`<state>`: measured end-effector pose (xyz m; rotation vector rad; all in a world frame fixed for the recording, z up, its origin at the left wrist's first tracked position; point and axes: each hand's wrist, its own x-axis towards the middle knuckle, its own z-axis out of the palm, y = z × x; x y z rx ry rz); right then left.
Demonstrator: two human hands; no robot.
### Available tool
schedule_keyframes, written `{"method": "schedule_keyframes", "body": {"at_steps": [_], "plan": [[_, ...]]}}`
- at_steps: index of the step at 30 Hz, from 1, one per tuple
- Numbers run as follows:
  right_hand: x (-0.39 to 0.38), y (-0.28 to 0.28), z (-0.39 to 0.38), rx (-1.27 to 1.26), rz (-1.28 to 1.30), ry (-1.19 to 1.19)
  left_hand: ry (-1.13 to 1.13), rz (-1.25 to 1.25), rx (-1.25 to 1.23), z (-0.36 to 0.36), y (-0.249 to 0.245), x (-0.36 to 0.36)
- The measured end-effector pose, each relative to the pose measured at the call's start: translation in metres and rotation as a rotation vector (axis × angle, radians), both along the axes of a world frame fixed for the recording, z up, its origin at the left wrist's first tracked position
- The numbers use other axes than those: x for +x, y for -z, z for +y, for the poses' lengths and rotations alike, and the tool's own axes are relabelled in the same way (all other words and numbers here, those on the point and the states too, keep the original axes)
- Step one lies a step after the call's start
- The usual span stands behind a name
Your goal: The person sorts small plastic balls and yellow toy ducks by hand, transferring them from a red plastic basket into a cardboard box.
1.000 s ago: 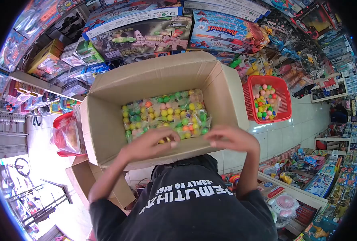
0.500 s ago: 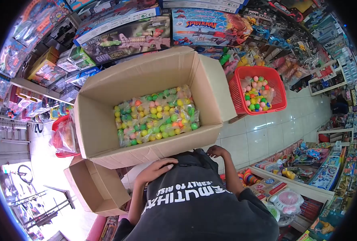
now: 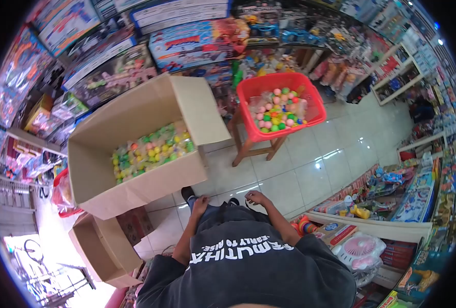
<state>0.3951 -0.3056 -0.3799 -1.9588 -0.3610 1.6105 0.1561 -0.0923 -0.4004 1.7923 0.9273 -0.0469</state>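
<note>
A large cardboard box [image 3: 135,192] stands open in front of me, holding several clear bags of coloured balls [image 3: 151,151]. To its right a red basket [image 3: 248,92] with more bagged balls rests on a wooden stool [image 3: 248,149]. My left hand [image 3: 201,204] rests low against my thigh, fingers loosely together, holding nothing. My right hand [image 3: 258,198] hangs by my other thigh, fingers curled and apart, also holding nothing. Both hands are clear of the box, close to my black shirt [image 3: 248,262].
Toy boxes [image 3: 197,43] fill the shelves behind the carton. A smaller cardboard box [image 3: 102,251] sits open on the floor at lower left, beside a red bag [image 3: 63,192]. A low shelf of toys [image 3: 351,220] runs along my right. White floor tiles [image 3: 310,169] lie ahead.
My hands left the box of balls and dropped to my thighs. My view swung right, so the carton slid left and the red basket on its stool came to centre.
</note>
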Motion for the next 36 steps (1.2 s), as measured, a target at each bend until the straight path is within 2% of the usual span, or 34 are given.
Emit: {"method": "schedule_keyframes", "body": {"at_steps": [3, 5, 6, 10, 14, 16, 19, 23, 26, 27, 28, 29, 31, 32, 36], "plan": [[0.002, -0.002, -0.048, -0.038, 0.036, 0.157, 0.101, 0.007, 0.003, -0.014, -0.029, 0.033], [-0.005, -0.008, -0.076, -0.069, 0.199, 0.488, 0.071, -0.045, 0.055, -0.020, -0.042, 0.050], [-0.006, -0.010, -0.086, -0.065, 0.249, 0.563, 0.071, -0.078, -0.010, -0.021, -0.040, 0.058], [-0.012, -0.014, -0.107, 0.001, 0.279, 0.777, 0.245, -0.049, -0.041, -0.034, -0.044, 0.081], [-0.008, -0.016, -0.109, 0.019, 0.298, 0.824, 0.354, -0.117, -0.140, -0.043, -0.046, 0.113], [0.005, -0.017, -0.110, 0.005, 0.269, 0.730, 0.419, -0.164, -0.160, -0.047, -0.072, 0.140], [0.038, -0.027, -0.106, 0.110, 0.243, 0.714, 0.402, -0.291, -0.153, -0.052, -0.118, 0.185], [0.118, -0.053, -0.095, 0.216, 0.274, 0.773, 0.387, -0.393, -0.116, -0.052, -0.187, 0.251], [0.179, -0.097, -0.084, 0.264, 0.205, 0.663, 0.290, -0.504, -0.212, -0.053, -0.237, 0.293], [0.200, -0.116, -0.078, 0.298, 0.200, 0.515, 0.257, -0.529, -0.215, -0.051, -0.245, 0.307], [0.220, -0.134, -0.070, 0.332, 0.196, 0.370, 0.227, -0.552, -0.216, -0.048, -0.249, 0.321], [0.238, -0.149, -0.062, 0.327, 0.200, 0.365, 0.219, -0.549, -0.219, -0.045, -0.249, 0.335], [0.269, -0.177, -0.051, 0.376, 0.251, 0.090, 0.107, -0.642, -0.238, -0.039, -0.244, 0.361], [0.281, -0.193, -0.047, 0.391, 0.235, 0.040, 0.190, -0.603, -0.194, -0.030, -0.234, 0.371], [0.318, -0.236, -0.034, 0.509, 0.130, 0.091, 0.218, -0.592, -0.196, -0.014, -0.222, 0.412]]}}
